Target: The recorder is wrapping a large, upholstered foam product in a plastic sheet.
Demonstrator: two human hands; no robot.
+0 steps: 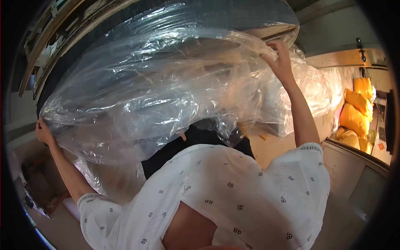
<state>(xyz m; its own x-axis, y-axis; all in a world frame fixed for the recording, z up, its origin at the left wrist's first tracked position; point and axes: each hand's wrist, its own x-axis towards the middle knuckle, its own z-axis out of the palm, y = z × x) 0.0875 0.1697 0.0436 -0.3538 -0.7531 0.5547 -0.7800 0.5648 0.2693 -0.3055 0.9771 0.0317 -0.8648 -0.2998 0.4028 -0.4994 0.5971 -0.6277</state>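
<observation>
Left hand point(44, 131): fingers clamped on the left end of the clear plastic film point(162, 98). Film is held spread and wrinkled between both hands, in front of the white patterned shirt point(250, 183). Right hand point(282, 64) is raised at the film's far edge, thumb and forefinger curved; closure can't be told, glare there. Far right: yellow bags point(355, 118) are piled.

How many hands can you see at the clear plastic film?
2. The left hand is at the left end of the clear plastic film; the right hand is at its upper right. No other hand shows clearly, though folds could hide something.
</observation>
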